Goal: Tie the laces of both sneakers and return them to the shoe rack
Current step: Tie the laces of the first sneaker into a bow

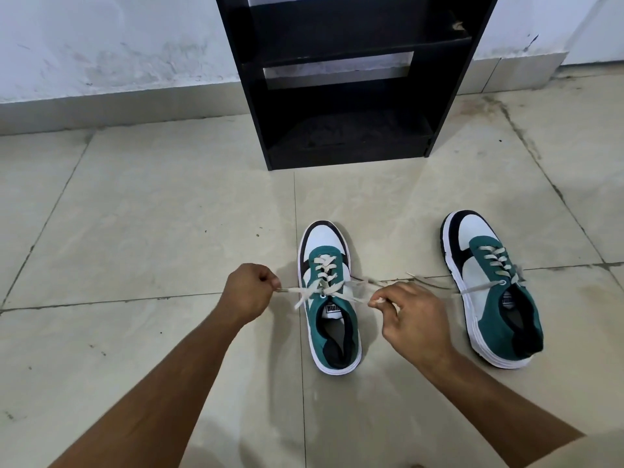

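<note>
Two green, white and black sneakers stand on the tiled floor, toes pointing away from me. The left sneaker (329, 298) is between my hands. My left hand (248, 292) pinches one cream lace end and pulls it out to the left. My right hand (410, 315) pinches the other lace end on the right side. Both laces (324, 285) are stretched sideways from the top eyelets. The right sneaker (489, 285) sits apart on the right, its laces loose and trailing toward the left. A black shoe rack (347, 79) stands ahead against the wall.
The rack's lower shelf (351, 130) and the shelf above hold no shoes. A white wall with a grey skirting runs behind it. Beige floor tiles (135, 214) with dark grout lines spread on all sides.
</note>
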